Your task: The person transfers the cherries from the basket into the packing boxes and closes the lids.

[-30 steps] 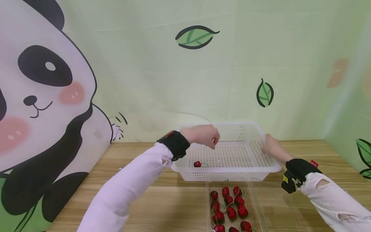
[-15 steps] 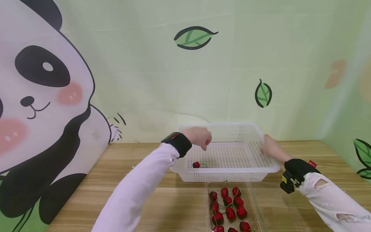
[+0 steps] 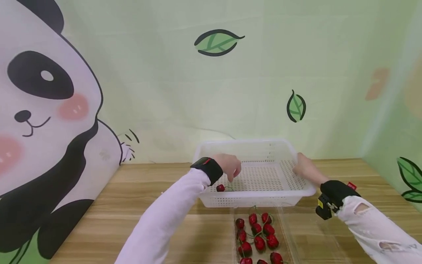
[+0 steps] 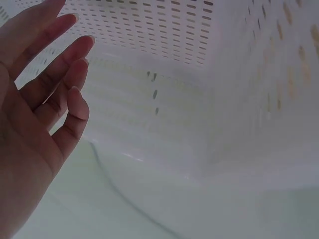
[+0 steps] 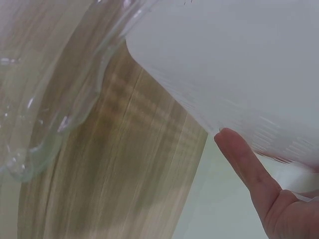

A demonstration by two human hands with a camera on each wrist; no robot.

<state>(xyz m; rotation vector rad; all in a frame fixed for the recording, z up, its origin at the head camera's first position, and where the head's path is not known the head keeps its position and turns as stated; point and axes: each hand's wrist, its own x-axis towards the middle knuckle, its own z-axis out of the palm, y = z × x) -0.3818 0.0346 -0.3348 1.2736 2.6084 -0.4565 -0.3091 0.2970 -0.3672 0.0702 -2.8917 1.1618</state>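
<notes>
A white perforated plastic basket (image 3: 257, 193) stands at the back of the table. One dark red cherry (image 3: 220, 187) with a green stem lies inside, near its front left corner. Just above and behind that cherry hangs my left hand (image 3: 228, 165), fingers pointing down into the basket. In the left wrist view its fingers (image 4: 75, 79) are loosely bent, with nothing visible between them. My right hand (image 3: 308, 169) grips the basket's right side; in the right wrist view the thumb (image 5: 244, 154) lies against the outer wall, and the other fingers are mostly hidden.
In front of the basket sits a clear plastic box (image 3: 287, 234) holding several stemmed cherries (image 3: 259, 242). Its transparent lid (image 3: 316, 234) seems to lie spread to the right. A printed cloth (image 3: 165, 91) forms the backdrop behind the wooden table (image 3: 138, 205).
My left hand has come down and a little left inside the basket, closer to the lone cherry. The right hand keeps its hold on the basket. The head view has turned slightly right.
</notes>
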